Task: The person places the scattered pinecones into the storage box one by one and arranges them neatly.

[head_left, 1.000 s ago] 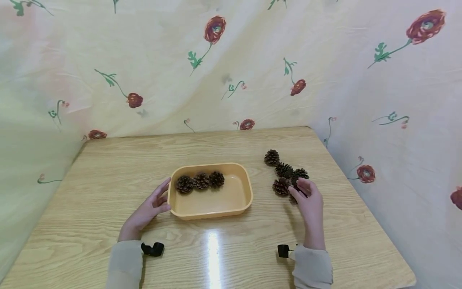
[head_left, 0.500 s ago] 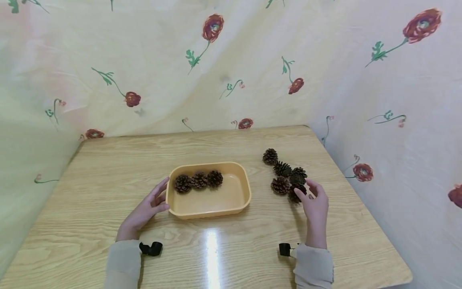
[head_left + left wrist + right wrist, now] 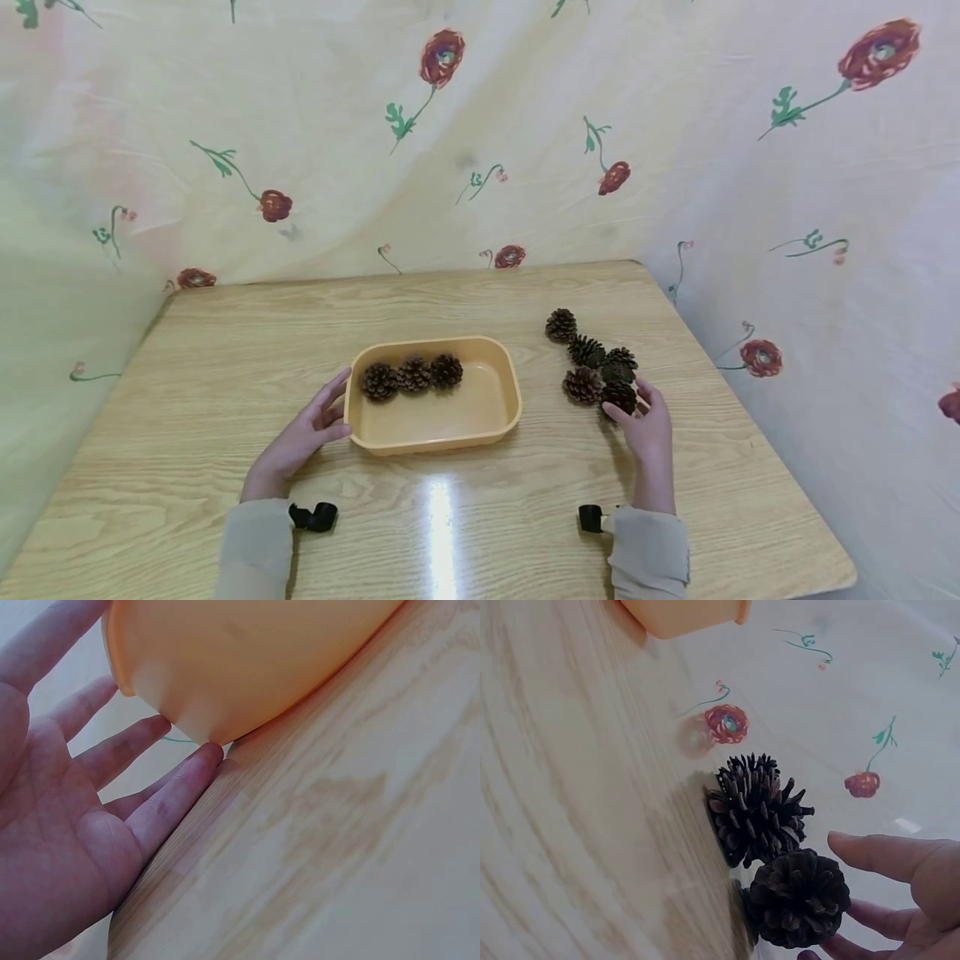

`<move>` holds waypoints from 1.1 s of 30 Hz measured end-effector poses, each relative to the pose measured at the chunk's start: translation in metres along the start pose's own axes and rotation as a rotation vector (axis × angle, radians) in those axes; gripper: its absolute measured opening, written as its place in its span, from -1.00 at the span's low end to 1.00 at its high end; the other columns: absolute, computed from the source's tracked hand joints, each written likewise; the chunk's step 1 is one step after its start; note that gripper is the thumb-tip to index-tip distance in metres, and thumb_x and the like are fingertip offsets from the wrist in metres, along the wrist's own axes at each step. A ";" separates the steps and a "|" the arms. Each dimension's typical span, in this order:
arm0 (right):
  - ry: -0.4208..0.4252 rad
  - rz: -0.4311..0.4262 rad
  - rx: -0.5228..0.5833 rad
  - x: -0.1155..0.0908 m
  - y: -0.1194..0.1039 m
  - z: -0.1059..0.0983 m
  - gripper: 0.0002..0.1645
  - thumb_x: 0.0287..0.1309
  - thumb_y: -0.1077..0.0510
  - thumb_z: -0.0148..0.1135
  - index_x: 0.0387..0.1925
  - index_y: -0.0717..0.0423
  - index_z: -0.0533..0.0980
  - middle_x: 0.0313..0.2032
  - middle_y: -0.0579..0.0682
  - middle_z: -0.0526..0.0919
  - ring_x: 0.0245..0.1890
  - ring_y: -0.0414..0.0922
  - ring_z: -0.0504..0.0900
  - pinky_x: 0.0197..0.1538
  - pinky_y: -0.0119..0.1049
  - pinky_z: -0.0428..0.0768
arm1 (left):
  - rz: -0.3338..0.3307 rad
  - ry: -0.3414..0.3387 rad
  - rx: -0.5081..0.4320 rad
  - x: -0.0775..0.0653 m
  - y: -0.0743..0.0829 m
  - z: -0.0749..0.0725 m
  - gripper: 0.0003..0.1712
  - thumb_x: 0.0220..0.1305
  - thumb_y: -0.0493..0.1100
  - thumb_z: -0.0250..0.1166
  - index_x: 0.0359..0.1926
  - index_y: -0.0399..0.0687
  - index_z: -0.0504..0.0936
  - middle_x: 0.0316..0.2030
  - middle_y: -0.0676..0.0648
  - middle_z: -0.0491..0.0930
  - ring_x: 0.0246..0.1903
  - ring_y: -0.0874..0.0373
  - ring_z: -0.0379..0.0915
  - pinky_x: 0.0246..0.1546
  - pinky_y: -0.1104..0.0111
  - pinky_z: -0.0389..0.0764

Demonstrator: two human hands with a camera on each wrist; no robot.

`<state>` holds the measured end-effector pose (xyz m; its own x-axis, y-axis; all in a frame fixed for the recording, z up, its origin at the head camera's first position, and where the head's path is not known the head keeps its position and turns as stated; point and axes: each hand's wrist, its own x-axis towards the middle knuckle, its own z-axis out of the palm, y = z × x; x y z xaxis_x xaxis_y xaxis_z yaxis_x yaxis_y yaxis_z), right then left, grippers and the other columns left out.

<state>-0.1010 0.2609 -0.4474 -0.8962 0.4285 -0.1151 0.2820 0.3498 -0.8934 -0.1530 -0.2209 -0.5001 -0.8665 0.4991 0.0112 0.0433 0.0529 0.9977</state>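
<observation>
An orange-yellow tray (image 3: 472, 408) sits mid-table with several pine cones in view; three pine cones (image 3: 414, 375) line its back left part. My left hand (image 3: 303, 429) rests at the tray's left end, fingers spread; in the left wrist view the fingertips (image 3: 214, 752) meet its outer wall. To the right is a cluster of loose brown pine cones (image 3: 583, 385). My right hand (image 3: 648, 425) reaches round the nearest pine cone (image 3: 799, 898). In the right wrist view the fingers lie behind that cone, while the straight thumb (image 3: 870, 853) stands apart from it.
The wooden table (image 3: 262, 342) has a bright reflection near its front. A floral cloth (image 3: 337, 167) hangs behind the table and along its sides. Another pine cone (image 3: 561, 325) lies at the cluster's far end.
My right hand moved right, then slightly back left and down beside the nearest pine cone, with its fingers nearer the cone. The left hand, tray and cones keep their places; the head view shifted slightly.
</observation>
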 end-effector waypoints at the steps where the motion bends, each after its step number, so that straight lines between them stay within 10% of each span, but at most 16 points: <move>1: -0.002 0.004 0.005 0.000 0.000 0.000 -0.03 0.21 0.25 0.26 0.49 0.28 -0.07 0.45 0.39 0.02 0.40 0.36 0.12 0.44 0.09 0.17 | 0.001 0.000 -0.003 0.000 0.000 0.000 -0.04 0.35 -0.31 0.17 0.55 0.17 -0.21 0.54 -0.25 -0.28 0.39 -0.39 -0.06 0.08 0.58 0.43; 33: 0.006 0.078 0.053 0.002 0.008 0.001 -0.08 0.20 0.27 0.24 0.45 0.31 -0.02 0.44 0.39 0.05 0.41 0.31 0.16 0.42 0.06 0.24 | 0.012 -0.002 -0.008 0.000 0.000 0.002 -0.04 0.36 -0.30 0.17 0.55 0.17 -0.21 0.53 -0.28 -0.27 0.40 -0.39 -0.09 0.08 0.57 0.45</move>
<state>-0.1012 0.2635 -0.4549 -0.8704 0.4573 -0.1826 0.3318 0.2707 -0.9037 -0.1518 -0.2193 -0.4999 -0.8648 0.5016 0.0225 0.0493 0.0402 0.9980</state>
